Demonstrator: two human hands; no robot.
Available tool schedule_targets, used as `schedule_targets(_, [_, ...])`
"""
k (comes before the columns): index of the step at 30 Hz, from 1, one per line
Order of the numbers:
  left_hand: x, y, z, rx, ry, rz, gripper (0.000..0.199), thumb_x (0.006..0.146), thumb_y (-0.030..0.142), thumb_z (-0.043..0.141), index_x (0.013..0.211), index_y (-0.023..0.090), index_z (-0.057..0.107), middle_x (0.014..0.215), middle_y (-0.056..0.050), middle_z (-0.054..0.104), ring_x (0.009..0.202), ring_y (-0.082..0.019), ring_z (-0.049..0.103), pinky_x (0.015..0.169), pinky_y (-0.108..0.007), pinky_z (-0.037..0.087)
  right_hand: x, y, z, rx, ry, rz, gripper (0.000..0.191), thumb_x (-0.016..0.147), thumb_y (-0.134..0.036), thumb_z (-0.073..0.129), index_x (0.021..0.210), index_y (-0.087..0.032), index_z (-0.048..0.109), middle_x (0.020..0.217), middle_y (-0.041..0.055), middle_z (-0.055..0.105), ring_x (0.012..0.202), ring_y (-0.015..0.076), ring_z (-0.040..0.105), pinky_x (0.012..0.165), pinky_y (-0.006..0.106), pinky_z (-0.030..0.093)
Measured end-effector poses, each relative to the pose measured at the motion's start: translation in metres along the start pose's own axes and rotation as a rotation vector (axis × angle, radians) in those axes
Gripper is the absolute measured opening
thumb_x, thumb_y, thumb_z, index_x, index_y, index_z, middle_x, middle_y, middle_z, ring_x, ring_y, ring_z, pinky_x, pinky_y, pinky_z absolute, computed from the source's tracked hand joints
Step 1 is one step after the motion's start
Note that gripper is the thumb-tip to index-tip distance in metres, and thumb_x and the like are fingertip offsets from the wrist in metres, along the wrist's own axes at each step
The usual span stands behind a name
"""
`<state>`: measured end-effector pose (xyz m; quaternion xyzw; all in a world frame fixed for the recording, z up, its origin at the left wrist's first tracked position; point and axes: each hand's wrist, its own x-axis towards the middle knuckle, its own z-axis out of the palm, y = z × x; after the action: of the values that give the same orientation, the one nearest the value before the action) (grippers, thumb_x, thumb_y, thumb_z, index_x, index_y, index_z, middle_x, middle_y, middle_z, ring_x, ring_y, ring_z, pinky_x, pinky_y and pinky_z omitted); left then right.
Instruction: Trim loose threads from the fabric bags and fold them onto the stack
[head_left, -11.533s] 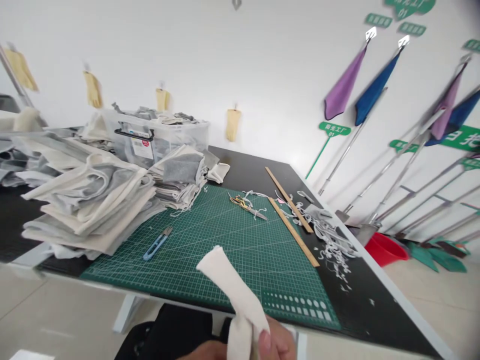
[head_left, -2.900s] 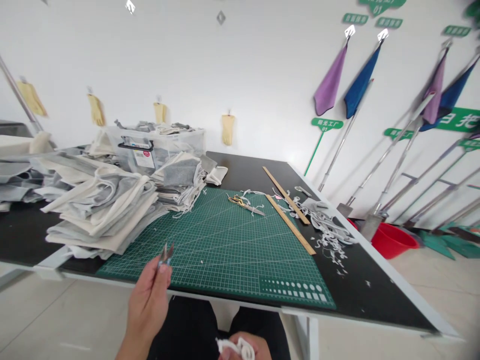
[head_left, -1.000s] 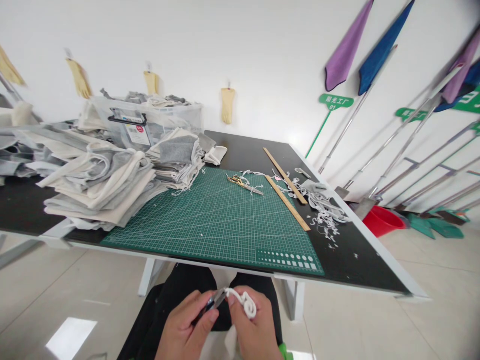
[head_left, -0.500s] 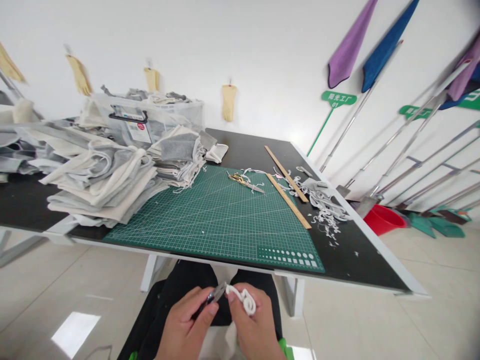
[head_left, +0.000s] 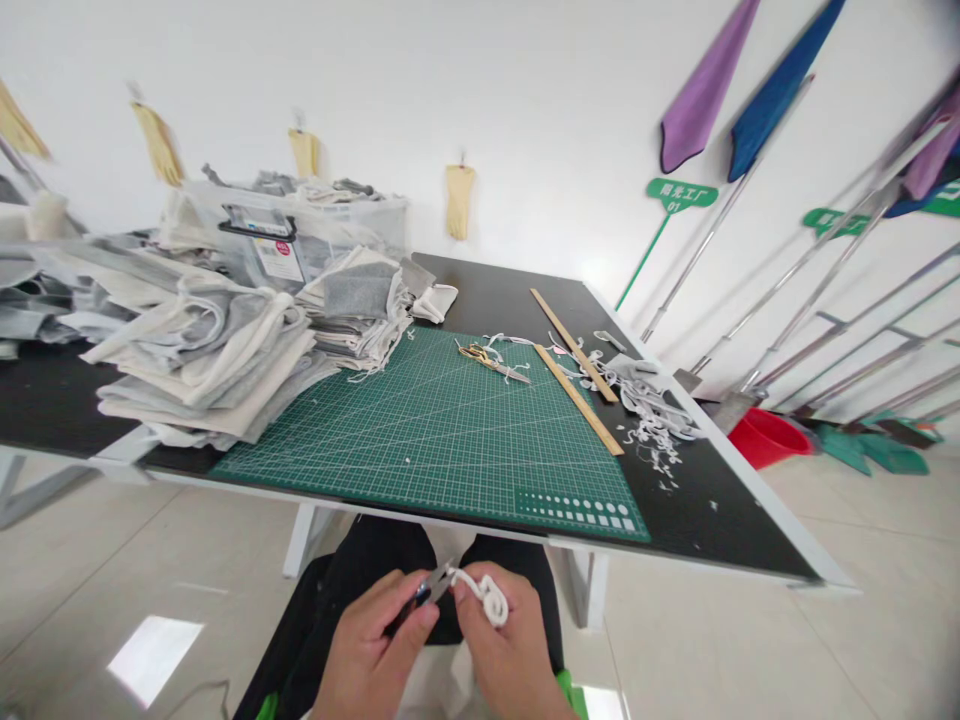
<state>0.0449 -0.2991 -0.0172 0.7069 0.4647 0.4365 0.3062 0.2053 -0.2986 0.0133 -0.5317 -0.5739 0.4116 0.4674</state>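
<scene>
Over my lap, below the table's front edge, my left hand (head_left: 390, 635) is closed around small metal snips (head_left: 433, 585) with a dark handle. The snips' blades point up and right and meet the end of a rolled white fabric edge (head_left: 491, 602). That edge curls in a loop out of my right hand (head_left: 506, 640), whose thumb and fingers pinch it. Pale cloth hangs beneath the hands, partly hidden by them. On the green cutting mat (head_left: 420, 460) lie gold-handled scissors (head_left: 491, 362) among loose white strips.
Stacks of grey and white cloth (head_left: 202, 370) stand on the left, with a clear plastic box (head_left: 315, 240) of cloth behind. Two wooden rulers (head_left: 577, 400) lie at the right, beside a heap of fabric scraps (head_left: 652, 405). A red bucket (head_left: 772, 437) stands on the floor.
The hands stay nearly in place. The snips' blades have shifted slightly at the white edge, and the view has tilted a little.
</scene>
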Motion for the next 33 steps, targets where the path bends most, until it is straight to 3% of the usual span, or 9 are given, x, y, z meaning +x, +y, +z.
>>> schedule_targets(5, [-0.002, 0.001, 0.000, 0.021, 0.064, 0.021, 0.016, 0.090, 0.027, 0.057, 0.092, 0.023, 0.072, 0.070, 0.001, 0.066, 0.063, -0.011, 0.063, 0.058, -0.018, 0.051, 0.000, -0.002, -0.001, -0.065, -0.023, -0.015, 0.028, 0.088, -0.030, 0.053, 0.065, -0.015, 0.060, 0.055, -0.0034, 0.043, 0.053, 0.0103, 0.036, 0.050, 0.022, 0.029])
schedule_targets(11, [-0.001, 0.002, -0.002, -0.078, 0.153, -0.070, 0.022, 0.085, 0.032, 0.063, 0.101, 0.024, 0.075, 0.079, -0.003, 0.071, 0.076, -0.018, 0.068, 0.064, -0.022, 0.054, 0.000, -0.003, -0.001, -0.046, -0.037, 0.021, 0.029, 0.087, -0.032, 0.053, 0.063, -0.015, 0.057, 0.055, -0.0041, 0.040, 0.052, 0.0101, 0.033, 0.048, 0.023, 0.028])
schedule_targets(15, [-0.004, 0.011, 0.006, -0.312, 0.294, -0.272, 0.024, 0.079, 0.042, 0.068, 0.090, 0.022, 0.077, 0.077, -0.004, 0.068, 0.074, -0.017, 0.064, 0.066, -0.023, 0.051, 0.001, -0.005, -0.001, -0.043, -0.043, 0.012, 0.029, 0.087, -0.031, 0.053, 0.063, -0.016, 0.057, 0.055, -0.0039, 0.040, 0.053, 0.0102, 0.034, 0.049, 0.023, 0.028])
schedule_targets(18, [-0.007, 0.014, 0.014, -0.629, 0.389, -0.474, 0.039, 0.081, 0.055, 0.063, 0.084, 0.018, 0.073, 0.061, 0.000, 0.055, 0.058, -0.012, 0.051, 0.053, -0.021, 0.043, 0.001, -0.004, -0.002, -0.034, -0.025, 0.030, 0.029, 0.085, -0.032, 0.055, 0.062, -0.015, 0.057, 0.054, -0.0042, 0.039, 0.052, 0.0101, 0.033, 0.048, 0.023, 0.027])
schedule_targets(20, [-0.009, 0.011, 0.017, -0.750, 0.403, -0.507, 0.045, 0.080, 0.061, 0.060, 0.080, 0.017, 0.068, 0.056, 0.003, 0.046, 0.052, -0.009, 0.041, 0.047, -0.019, 0.036, 0.000, -0.003, -0.001, -0.011, -0.015, 0.048, 0.029, 0.085, -0.035, 0.056, 0.064, -0.015, 0.058, 0.054, -0.0044, 0.038, 0.052, 0.0101, 0.033, 0.047, 0.023, 0.027])
schedule_targets(27, [-0.009, 0.001, 0.008, -0.459, 0.154, -0.420, 0.034, 0.075, 0.044, 0.072, 0.099, 0.020, 0.071, 0.072, -0.001, 0.065, 0.067, -0.015, 0.060, 0.066, -0.024, 0.050, 0.001, -0.003, 0.002, -0.023, -0.187, 0.018, 0.027, 0.087, -0.029, 0.054, 0.063, -0.016, 0.055, 0.056, -0.0040, 0.042, 0.054, 0.0097, 0.037, 0.050, 0.022, 0.030])
schedule_targets(29, [-0.007, 0.006, 0.008, -0.446, 0.121, -0.402, 0.027, 0.078, 0.043, 0.069, 0.089, 0.018, 0.073, 0.072, -0.002, 0.066, 0.069, -0.015, 0.061, 0.068, -0.023, 0.050, 0.001, -0.003, 0.003, -0.045, -0.249, 0.007, 0.027, 0.086, -0.025, 0.054, 0.060, -0.016, 0.054, 0.055, -0.0040, 0.043, 0.054, 0.0092, 0.037, 0.050, 0.021, 0.030])
schedule_targets(31, [-0.005, 0.010, 0.009, -0.480, 0.172, -0.412, 0.026, 0.078, 0.041, 0.070, 0.073, 0.016, 0.072, 0.068, -0.001, 0.063, 0.064, -0.012, 0.057, 0.062, -0.020, 0.047, 0.001, -0.002, 0.003, -0.066, -0.264, 0.008, 0.026, 0.085, -0.024, 0.055, 0.060, -0.016, 0.056, 0.055, -0.0041, 0.044, 0.053, 0.0091, 0.037, 0.050, 0.021, 0.029])
schedule_targets(33, [-0.004, 0.011, 0.012, -0.594, 0.345, -0.475, 0.028, 0.073, 0.042, 0.076, 0.069, 0.015, 0.070, 0.060, 0.001, 0.058, 0.055, -0.009, 0.050, 0.053, -0.018, 0.043, 0.000, -0.001, 0.003, -0.061, -0.212, -0.001, 0.020, 0.083, -0.027, 0.057, 0.069, -0.015, 0.062, 0.058, -0.0029, 0.049, 0.054, 0.0099, 0.040, 0.051, 0.021, 0.033])
